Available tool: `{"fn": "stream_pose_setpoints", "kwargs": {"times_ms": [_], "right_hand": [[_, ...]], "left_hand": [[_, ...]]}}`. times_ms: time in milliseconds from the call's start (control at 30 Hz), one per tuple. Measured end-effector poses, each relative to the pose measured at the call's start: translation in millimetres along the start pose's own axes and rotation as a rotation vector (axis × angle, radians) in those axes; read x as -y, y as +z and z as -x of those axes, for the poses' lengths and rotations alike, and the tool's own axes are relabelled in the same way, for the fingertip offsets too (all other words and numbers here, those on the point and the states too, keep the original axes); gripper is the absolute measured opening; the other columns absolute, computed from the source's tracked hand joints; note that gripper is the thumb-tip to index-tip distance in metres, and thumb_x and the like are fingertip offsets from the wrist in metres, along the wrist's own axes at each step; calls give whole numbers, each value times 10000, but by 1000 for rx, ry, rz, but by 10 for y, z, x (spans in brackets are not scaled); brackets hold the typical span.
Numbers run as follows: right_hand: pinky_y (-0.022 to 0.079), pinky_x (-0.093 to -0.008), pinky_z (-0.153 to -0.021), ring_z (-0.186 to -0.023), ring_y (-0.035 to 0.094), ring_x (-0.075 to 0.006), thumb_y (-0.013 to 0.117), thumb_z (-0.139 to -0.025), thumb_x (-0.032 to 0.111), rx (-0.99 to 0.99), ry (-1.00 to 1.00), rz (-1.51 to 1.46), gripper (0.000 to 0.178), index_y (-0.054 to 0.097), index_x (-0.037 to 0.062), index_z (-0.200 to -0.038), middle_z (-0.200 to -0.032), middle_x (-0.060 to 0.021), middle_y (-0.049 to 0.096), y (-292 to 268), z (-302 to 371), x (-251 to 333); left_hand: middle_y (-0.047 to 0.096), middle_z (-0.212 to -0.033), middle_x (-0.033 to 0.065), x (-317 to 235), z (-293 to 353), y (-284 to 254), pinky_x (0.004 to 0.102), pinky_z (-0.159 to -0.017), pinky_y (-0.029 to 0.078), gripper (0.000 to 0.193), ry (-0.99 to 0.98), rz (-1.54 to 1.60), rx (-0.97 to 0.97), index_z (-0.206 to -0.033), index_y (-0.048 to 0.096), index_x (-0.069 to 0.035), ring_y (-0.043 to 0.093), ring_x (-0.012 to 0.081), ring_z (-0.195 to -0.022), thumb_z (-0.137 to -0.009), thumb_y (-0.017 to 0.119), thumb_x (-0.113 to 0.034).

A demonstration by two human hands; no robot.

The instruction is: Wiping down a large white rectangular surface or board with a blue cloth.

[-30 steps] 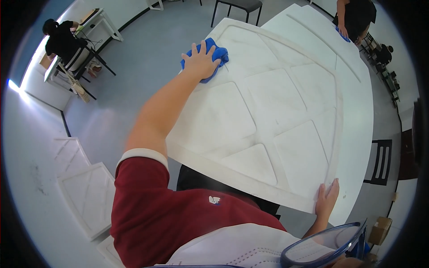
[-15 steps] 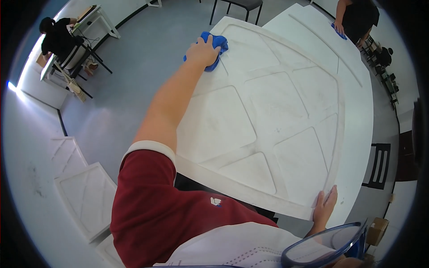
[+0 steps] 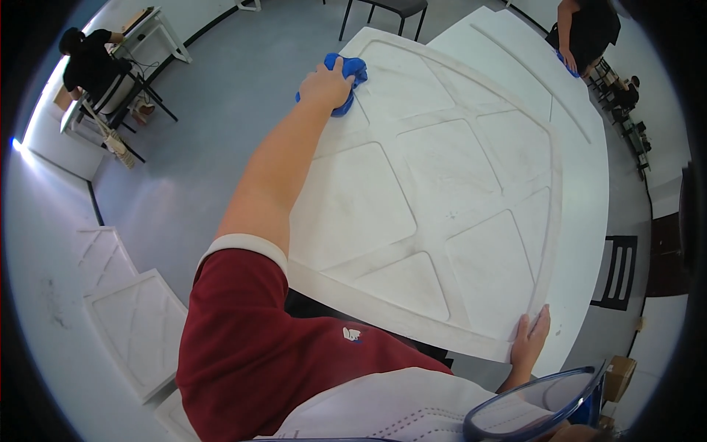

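A large white panel with raised ribs and a raised rim lies on the white table, faint grey smudges on its surface. My left arm is stretched out to the panel's far left corner. There my left hand is closed over a crumpled blue cloth, pressing it to the panel's edge. At the near right corner my right hand grips the panel's rim, thumb and fingers on either side of the edge. Part of the cloth is hidden under my left hand.
Another person's hand holds a blue cloth at the far right of the table. White ribbed panels lean at the lower left. A black chair stands beyond the table; a person sits at a desk at far left.
The whole view has shifted slightly. My left hand stays on the cloth at the corner and my right hand keeps the rim. The other person's hand and cloth have moved slightly nearer and right.
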State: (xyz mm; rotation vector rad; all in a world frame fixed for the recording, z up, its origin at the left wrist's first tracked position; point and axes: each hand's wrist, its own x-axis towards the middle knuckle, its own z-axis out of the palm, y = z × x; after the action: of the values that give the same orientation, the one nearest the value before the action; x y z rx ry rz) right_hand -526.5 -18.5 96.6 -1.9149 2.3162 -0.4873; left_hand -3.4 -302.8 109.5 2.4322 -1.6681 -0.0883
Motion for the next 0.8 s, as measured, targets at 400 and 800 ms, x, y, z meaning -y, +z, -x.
{"fn": "stream_pose_setpoints", "kwargs": {"times_ms": [400,800], "right_hand": [[227,-392,-1043,-1252,305,-343,500,-854,216,-11,2,15,521,348,-71,-1261,-1341,-216,341,-7,4,26],[230,-394,-1044,-1255,302,-344,508,-857,253,-18,-3,33,531,366,-67,-1256,-1330,-212,362,-2,-31,95]], "left_hand": [[430,-1241,188,2,-50,51,430,-867,435,523,-51,69,0,-1345,288,-167,513,354,-1068,-896,369,-423],[624,-943,106,1017,71,-335,302,-722,475,571,-198,1115,366,-1092,554,-11,605,169,-762,-843,482,-519]]}}
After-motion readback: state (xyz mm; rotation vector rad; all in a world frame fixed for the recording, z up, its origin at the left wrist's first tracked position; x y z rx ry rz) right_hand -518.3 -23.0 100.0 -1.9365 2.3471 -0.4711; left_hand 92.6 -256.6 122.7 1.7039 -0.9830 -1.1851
